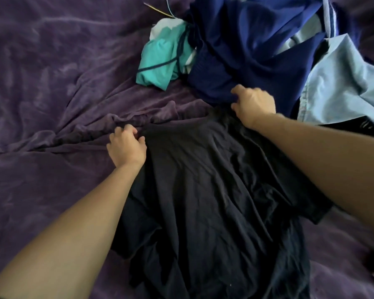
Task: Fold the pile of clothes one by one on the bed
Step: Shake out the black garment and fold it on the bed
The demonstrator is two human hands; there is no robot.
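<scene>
- Black shirt (pixel 203 190): thin, soft knit with many creases. It lies spread flat on the bed, running from both sets of fingers back toward us, and a short sleeve sticks out on the right side.
- Left hand (pixel 126 147): fingers (pixel 127 131) are curled and pinch the shirt's far left corner, bunching the cloth there.
- Right hand (pixel 254 104): fingers (pixel 239 89) are curled over the shirt's far right edge and grip it. The picture is a bit blurred here.
- Bed cover (pixel 52 83): purple, plush and velvety. It is rumpled into long ridges that fan out to the left of the left fingers.
- Navy garment (pixel 246 50): ribbed, slightly shiny cloth in a loose heap just beyond the right fingers, touching them.
- Teal garment (pixel 160 63): smooth fabric with dark piping, crumpled up. It sits beyond and between the two hands, against the left side of the navy heap.
- Light blue garment (pixel 343 87): matte woven cloth with a stitched hem, lying to the right of the right fingers and partly over the navy one.
- We see both forearms bare, one crossing each side of the shirt.
</scene>
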